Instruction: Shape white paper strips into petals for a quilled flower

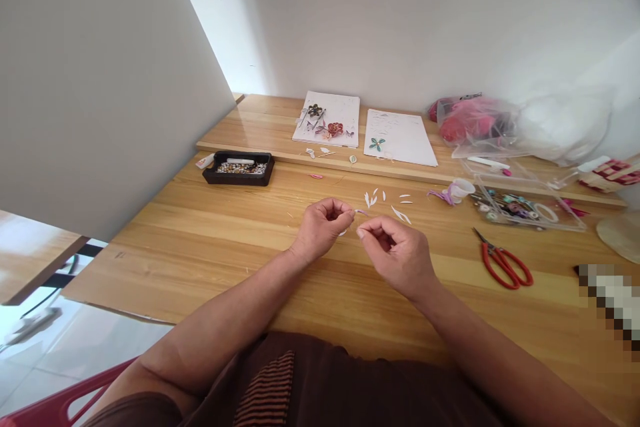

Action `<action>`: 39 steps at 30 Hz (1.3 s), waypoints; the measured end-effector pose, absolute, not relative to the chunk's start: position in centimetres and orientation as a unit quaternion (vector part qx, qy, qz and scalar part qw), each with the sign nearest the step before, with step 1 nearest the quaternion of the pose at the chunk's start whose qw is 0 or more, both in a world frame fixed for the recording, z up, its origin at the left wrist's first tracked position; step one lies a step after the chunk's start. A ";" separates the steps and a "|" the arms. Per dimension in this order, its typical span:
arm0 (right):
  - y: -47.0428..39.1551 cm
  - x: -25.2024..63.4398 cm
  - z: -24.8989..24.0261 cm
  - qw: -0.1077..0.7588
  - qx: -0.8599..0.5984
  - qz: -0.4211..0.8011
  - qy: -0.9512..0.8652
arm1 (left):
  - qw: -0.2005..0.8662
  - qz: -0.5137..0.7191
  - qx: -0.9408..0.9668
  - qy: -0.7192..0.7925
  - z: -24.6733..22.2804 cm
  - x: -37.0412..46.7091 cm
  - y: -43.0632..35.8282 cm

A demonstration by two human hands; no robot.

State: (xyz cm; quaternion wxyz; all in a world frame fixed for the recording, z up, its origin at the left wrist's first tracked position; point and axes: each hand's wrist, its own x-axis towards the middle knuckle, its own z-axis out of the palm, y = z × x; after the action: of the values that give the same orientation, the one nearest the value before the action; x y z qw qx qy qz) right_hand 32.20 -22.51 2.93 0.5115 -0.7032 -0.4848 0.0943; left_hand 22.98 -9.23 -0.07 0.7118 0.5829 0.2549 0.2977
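Between the thumb and forefinger of my left hand point(324, 230) is pinched a small, thin purple-and-white strip point(362, 212), its tip pointing right. My right hand point(397, 253) is just beside it, thumb and forefinger pressed together below the strip's free end. Whatever those right fingertips hold, if anything, is too small to make out. Beyond the hands lie several white petal-shaped slips point(371, 200) and a longer white pair point(401, 215). Purple yarn point(442, 196) trails from a small translucent cup point(461, 189) to the right.
Red-handled scissors point(506, 267) lie to the right, near a clear box of beads point(525, 210). A black tray point(239, 180) of beads stands left. Paper sheets point(403, 137) with flower ornaments and plastic bags point(475, 123) rest on the raised back shelf. A grey panel point(100, 80) borders the left.
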 end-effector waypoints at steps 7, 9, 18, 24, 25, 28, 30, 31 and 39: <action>-21.8 34.7 3.9 0.538 -0.699 0.067 -0.467 | 0.717 0.225 0.623 0.216 0.4 22.7 -9.4; -21.2 35.5 3.5 0.554 -0.694 0.101 -0.449 | 0.722 0.213 0.623 0.212 0.4 22.6 -9.4; -19.9 35.7 0.3 0.632 -0.623 0.367 -0.278 | 0.766 0.244 0.558 0.205 0.0 22.8 -9.4; -20.5 33.9 0.2 0.627 -0.610 0.403 -0.270 | 0.755 0.298 0.532 0.240 -0.6 23.1 -9.1; -20.6 33.7 0.2 0.622 -0.615 0.395 -0.281 | 0.750 0.307 0.532 0.245 -0.7 23.1 -9.1; -20.9 33.2 0.6 0.602 -0.637 0.349 -0.332 | 0.728 0.332 0.537 0.266 -0.6 23.1 -9.0; -21.2 32.9 0.9 0.582 -0.656 0.296 -0.379 | 0.713 0.337 0.550 0.275 -0.5 23.1 -9.1; -21.4 32.8 1.1 0.571 -0.666 0.264 -0.401 | 0.707 0.335 0.557 0.277 -0.4 23.1 -9.1; -22.2 34.0 2.7 0.540 -0.710 0.082 -0.444 | 0.699 0.249 0.625 0.244 -0.1 22.8 -9.2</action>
State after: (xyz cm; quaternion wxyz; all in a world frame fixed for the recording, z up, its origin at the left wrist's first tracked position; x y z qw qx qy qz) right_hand 34.01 -22.19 2.70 0.5404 -0.7098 -0.4443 0.0822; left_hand 22.82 -9.21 -0.10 0.6989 0.6247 0.2437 0.2487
